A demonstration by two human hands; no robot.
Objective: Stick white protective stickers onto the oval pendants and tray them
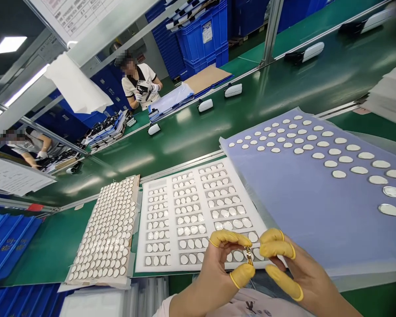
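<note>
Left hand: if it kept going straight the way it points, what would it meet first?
Probably the small metal part it pinches, then the right hand, though depth is unclear.

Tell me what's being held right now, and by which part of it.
A small metal disc, seen edge-on, pinched at its rim between finger and thumb of the left hand. The right hand is close beside it; contact can't be told.
</note>
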